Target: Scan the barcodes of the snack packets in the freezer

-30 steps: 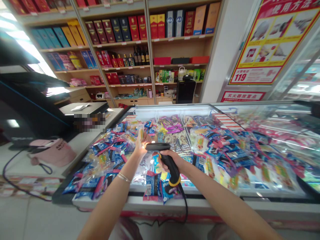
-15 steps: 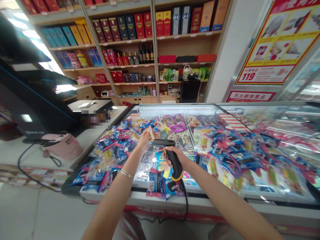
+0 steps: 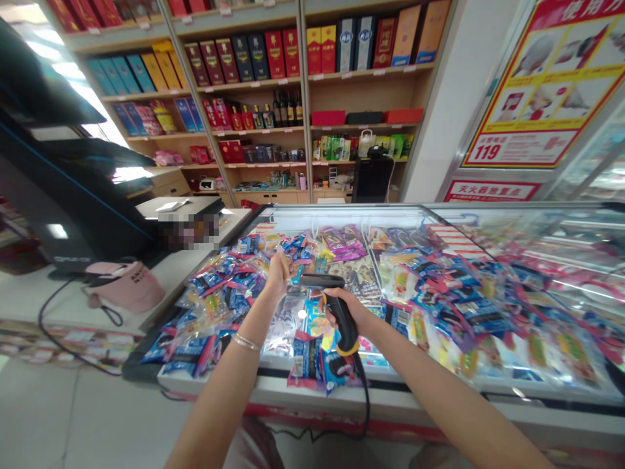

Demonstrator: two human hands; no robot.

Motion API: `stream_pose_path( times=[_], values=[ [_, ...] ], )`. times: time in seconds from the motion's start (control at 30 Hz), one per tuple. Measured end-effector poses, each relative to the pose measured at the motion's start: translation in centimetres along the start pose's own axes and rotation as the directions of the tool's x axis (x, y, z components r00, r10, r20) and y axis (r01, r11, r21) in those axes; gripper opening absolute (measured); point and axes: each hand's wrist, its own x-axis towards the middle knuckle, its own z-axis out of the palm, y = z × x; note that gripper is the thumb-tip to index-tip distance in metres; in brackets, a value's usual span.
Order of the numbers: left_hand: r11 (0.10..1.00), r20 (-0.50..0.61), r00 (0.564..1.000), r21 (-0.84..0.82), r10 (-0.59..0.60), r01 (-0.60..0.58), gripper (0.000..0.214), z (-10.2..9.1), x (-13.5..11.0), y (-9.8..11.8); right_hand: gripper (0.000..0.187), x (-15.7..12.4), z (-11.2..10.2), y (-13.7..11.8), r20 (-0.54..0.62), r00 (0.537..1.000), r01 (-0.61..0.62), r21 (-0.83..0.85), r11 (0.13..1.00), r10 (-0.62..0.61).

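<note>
Gleaming case (image 3: 273, 390) under packets (image 3: 307, 358) (shelves (image 3: 366, 94) behind)

Your right hand (image 3: 359, 314) grips a black scanner (image 3: 344, 322), its head pointing toward your left hand (image 3: 276, 277), which holds a small yellowish packet (image 3: 284, 264). Blue packets (image 3: 306, 358) lie across the glass-topped freezer (image 3: 388, 397); a pink pouch (image 3: 139, 286) sits on the table (image 3: 73, 319) at left.
</note>
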Motion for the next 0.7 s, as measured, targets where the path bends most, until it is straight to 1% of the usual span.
stream_pose_path(
  times=[0.07,0.13,0.23,0.33,0.4,0.47,0.57,0.7],
  values=[
    [0.998,-0.038,0.998,0.043,0.042,-0.041,0.029,0.1,0.1,-0.3,0.028,0.0,0.0,0.0,-0.007,1.0,0.01,-0.002,1.0,-0.01],
    [0.991,-0.045,0.995,0.098,0.094,-0.09,0.029,0.0,0.2,-0.7,0.029,0.0,0.1,0.0,-0.008,1.0,0.011,-0.006,1.0,-0.011],
    [0.972,0.044,0.986,0.165,0.163,-0.168,0.031,0.0,0.2,-1.1,0.029,0.1,-0.1,0.1,-0.027,1.0,0.005,-0.021,1.0,-0.006],
    [0.964,0.105,0.976,0.167,0.192,-0.207,0.043,0.3,-0.3,-1.2,0.026,0.3,-0.3,0.1,-0.155,0.987,0.031,-0.025,0.999,-0.034],
    [0.966,0.118,0.975,0.16,0.187,-0.205,0.049,0.6,-0.7,-1.3,0.024,0.4,-0.4,0.0,-0.237,0.969,0.063,-0.015,0.998,-0.064],
    [0.965,0.146,0.975,0.175,0.169,-0.194,0.05,1.0,-1.2,-1.5,0.023,0.5,-0.4,-0.3,-0.274,0.958,0.085,-0.004,0.996,-0.083],
    [0.968,0.194,0.97,0.174,0.148,-0.182,0.044,1.6,-1.9,-2.1,0.021,0.4,-0.5,-0.5,-0.288,0.956,0.069,0.019,0.997,-0.061],
    [0.987,0.25,0.962,0.089,0.108,-0.134,0.039,2.0,-2.4,-2.6,0.022,0.5,-0.6,-0.5,-0.293,0.956,0.014,0.091,0.996,0.013]
  ],
)
